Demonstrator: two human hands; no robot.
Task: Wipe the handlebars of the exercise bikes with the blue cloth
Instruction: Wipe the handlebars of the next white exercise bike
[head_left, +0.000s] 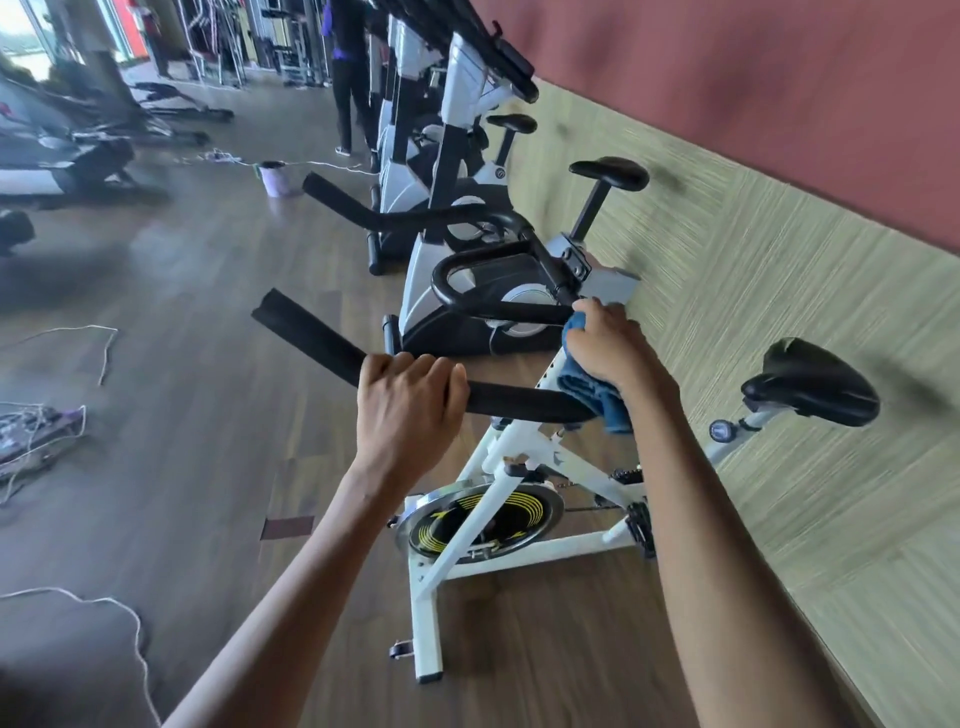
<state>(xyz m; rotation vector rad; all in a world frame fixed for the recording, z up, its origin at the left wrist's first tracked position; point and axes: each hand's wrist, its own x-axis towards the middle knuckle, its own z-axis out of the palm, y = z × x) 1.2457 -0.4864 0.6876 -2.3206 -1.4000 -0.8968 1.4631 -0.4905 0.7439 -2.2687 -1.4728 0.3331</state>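
Under the right hand (610, 345), blue cloth (597, 395) clenched; left hand (410, 405) grasps handlebar (524, 402).

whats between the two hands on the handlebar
In the head view, only a bare stretch of the black padded handlebar runs between the left hand and the right hand, which presses the blue cloth.

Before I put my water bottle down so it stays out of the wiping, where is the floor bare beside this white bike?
Bare wood floor lies left of the white-framed exercise bike, between its black foam handlebar and the loose white cords. It is crowded right of the bike: the frame stands close to the green-panelled wall, and the grey bike is just beyond.
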